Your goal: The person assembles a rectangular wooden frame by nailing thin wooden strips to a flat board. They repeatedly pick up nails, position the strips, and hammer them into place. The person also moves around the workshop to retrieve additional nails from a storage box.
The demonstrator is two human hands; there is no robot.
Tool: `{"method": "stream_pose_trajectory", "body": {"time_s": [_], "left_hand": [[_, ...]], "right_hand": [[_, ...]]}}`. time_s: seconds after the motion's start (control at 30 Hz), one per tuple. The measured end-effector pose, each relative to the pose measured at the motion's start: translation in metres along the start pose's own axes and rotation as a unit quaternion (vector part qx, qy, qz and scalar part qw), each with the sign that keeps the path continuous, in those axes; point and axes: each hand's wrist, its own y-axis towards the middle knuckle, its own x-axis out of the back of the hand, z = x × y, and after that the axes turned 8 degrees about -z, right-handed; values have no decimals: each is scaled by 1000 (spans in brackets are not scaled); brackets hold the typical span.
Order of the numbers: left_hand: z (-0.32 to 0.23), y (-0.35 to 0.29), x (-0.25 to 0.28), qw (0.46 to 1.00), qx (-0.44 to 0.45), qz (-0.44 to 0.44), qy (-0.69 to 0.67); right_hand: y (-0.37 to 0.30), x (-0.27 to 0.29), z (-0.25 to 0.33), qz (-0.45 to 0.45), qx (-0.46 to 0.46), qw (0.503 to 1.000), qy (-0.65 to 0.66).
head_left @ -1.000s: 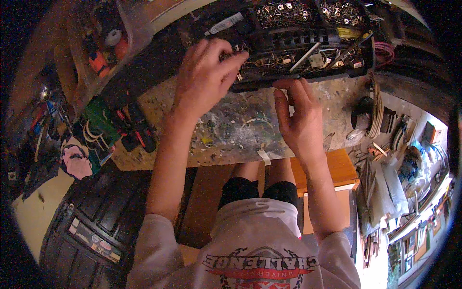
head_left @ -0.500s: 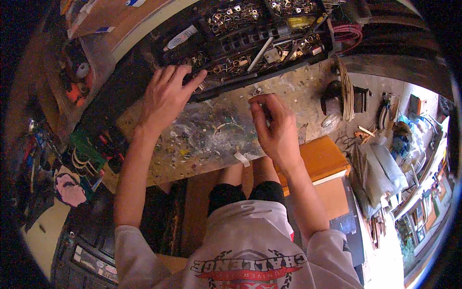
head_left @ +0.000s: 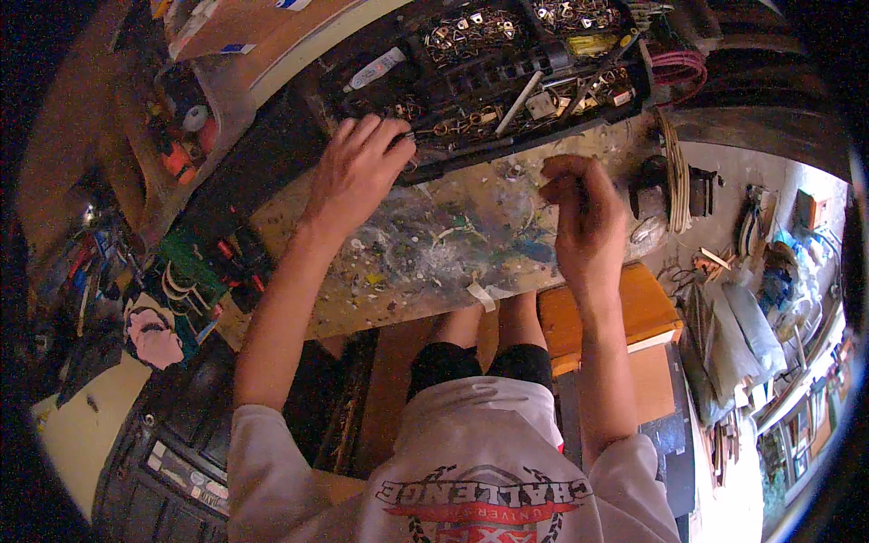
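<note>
A black compartment tray [head_left: 507, 140] full of small metal fittings lies across the far side of a paint-stained workbench [head_left: 434, 244]. My left hand [head_left: 362, 167] is at the tray's near left edge, its fingers bent and drawn together over a compartment. A small shiny bit shows by its fingertips, too small to name. To the right, my right hand [head_left: 590, 213] hovers above the bench in front of the tray, fingers curled toward the thumb. Whatever it holds, if anything, is hidden. Small metal hangers [head_left: 475, 34] and ring-shaped fittings [head_left: 484, 118] fill the compartments.
A white tube [head_left: 376, 68] and a yellow-handled tool [head_left: 593, 43] lie in the tray. Coiled cord [head_left: 673, 172] hangs at the bench's right end. An orange-brown wooden box [head_left: 625, 312] stands below it. Plastic-wrapped items [head_left: 724, 326] are farther right.
The view has shifted, so the bench appears farther right. My left hand's fingers have drawn closer together at the tray edge. My right hand has moved right and turned more upright, still curled.
</note>
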Motion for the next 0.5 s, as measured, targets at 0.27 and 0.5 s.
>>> {"method": "stream_pose_trajectory", "body": {"time_s": [0.27,0.5], "left_hand": [[-8,4,-5,1000,28,-6,6],[-48,-9,16,842,323,-182,-392]], "right_hand": [[45,9,-8,-121,202,959,-159],[95,43,-41,-203,178,839,-473]]}}
